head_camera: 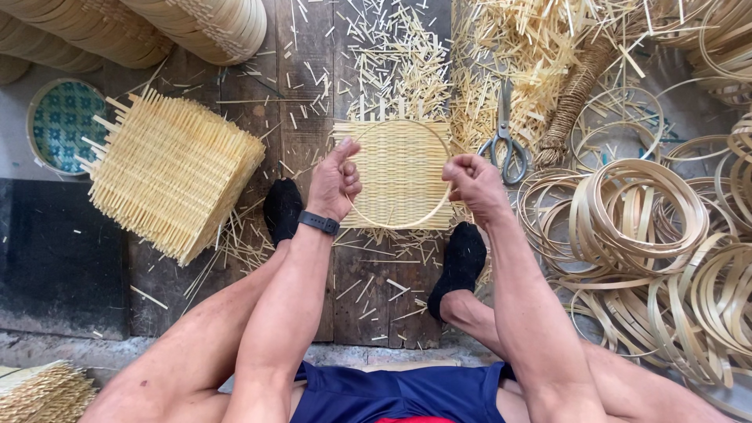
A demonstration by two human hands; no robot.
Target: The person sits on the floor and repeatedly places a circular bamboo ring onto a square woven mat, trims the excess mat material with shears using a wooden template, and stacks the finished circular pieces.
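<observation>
We have one view only, from a camera on the person's head. It looks almost straight down, close over the hands, knees and the plank floor (305, 117).

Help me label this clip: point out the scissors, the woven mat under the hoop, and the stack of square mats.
scissors (504, 129): head view, on the blades just above the pivot.
woven mat (398, 168): head view, on its middle, inside the hoop.
stack of square mats (174, 168): head view, on the top mat's middle.
</observation>
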